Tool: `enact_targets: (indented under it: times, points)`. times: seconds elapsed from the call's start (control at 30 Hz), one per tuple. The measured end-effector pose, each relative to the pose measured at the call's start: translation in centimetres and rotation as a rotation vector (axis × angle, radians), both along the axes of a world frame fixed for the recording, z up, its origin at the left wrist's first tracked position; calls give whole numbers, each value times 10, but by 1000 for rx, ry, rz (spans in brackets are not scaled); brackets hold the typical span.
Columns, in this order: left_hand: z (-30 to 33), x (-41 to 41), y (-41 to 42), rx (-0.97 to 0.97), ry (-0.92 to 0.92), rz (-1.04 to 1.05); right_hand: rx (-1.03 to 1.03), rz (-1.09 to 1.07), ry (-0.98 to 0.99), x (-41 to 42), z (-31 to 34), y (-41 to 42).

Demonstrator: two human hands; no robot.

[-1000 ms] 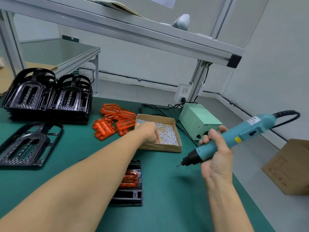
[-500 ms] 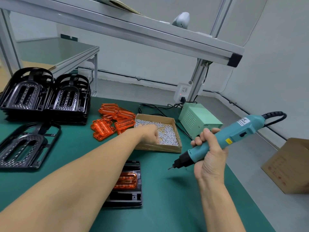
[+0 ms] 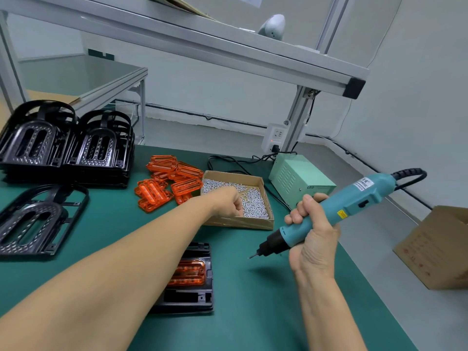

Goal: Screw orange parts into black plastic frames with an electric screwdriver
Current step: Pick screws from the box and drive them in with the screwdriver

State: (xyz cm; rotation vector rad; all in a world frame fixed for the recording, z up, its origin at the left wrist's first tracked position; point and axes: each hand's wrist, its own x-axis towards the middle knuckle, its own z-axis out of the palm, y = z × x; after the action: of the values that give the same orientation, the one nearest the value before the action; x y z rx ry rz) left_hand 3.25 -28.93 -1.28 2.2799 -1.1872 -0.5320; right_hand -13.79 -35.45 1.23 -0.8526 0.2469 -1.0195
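My left hand (image 3: 228, 202) reaches into a shallow cardboard box (image 3: 238, 222) of small silver screws (image 3: 253, 203), its fingers curled down among them. Gripped in my right hand (image 3: 311, 239) is a teal electric screwdriver (image 3: 354, 201), held above the green mat with its bit pointing down and to the left. Under my left forearm lies a black plastic frame (image 3: 192, 297) with an orange part (image 3: 188, 272) seated in it. Loose orange parts (image 3: 169, 183) are piled left of the box.
Two stacks of black frames (image 3: 65, 148) stand at the back left, with a single frame (image 3: 35, 224) in front of them. A green power supply (image 3: 301, 178) sits behind the screwdriver. A cardboard carton (image 3: 440, 249) stands off the table's right edge.
My right hand has carried the screwdriver a little left and down. My left hand stays in the screw box, shifting slightly.
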Motion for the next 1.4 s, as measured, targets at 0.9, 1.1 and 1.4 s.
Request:
enact_targets:
  times: [0.9,1.1,1.4]
  points:
    - [13,-72,136,-965,1115,416,25,80,-244,-2,34,45]
    - [10,-90,146,-1037,1342,414,29,107,-294,4,47,65]
    - [6,-103,148,-1031,1319,391,19,97,-292,6,49,74]
